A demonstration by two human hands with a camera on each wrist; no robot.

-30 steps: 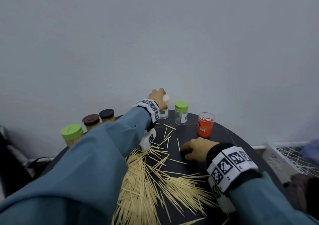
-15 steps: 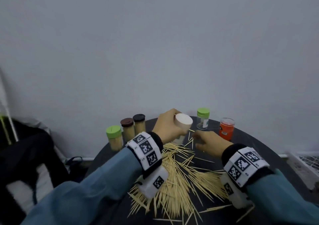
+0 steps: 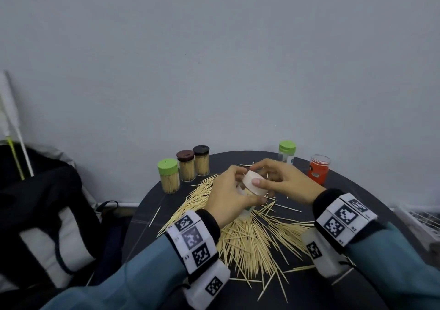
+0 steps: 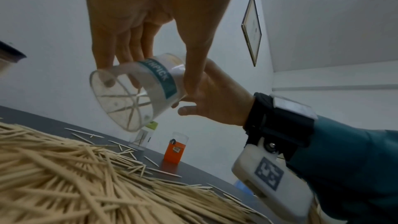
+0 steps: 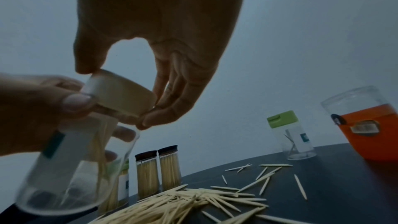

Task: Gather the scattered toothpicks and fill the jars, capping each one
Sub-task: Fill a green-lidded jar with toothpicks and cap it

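From your head view, the clear jar (image 3: 246,211) is mostly hidden behind your left hand (image 3: 228,199), so you cannot tell there how many toothpicks it holds. On the left wrist view its teal label (image 4: 160,78) reads only "HPICK"; the thumb covers the rest. The right wrist view blurs the jar's base. The basket (image 3: 420,219) is cut by the right edge, and the toothpick pile (image 4: 64,185) runs off the bottom edge.

At frame centre a cream cap (image 3: 254,183) is seen on a clear jar (image 4: 137,89) banded in teal; pale toothpicks (image 3: 247,233) are spread over a black table (image 3: 333,286). Green lids, brown lids and an orange jar (image 3: 318,169) are ranged behind; black-and-white checked wristbands (image 3: 192,240) are worn over blue sleeves (image 3: 123,283).
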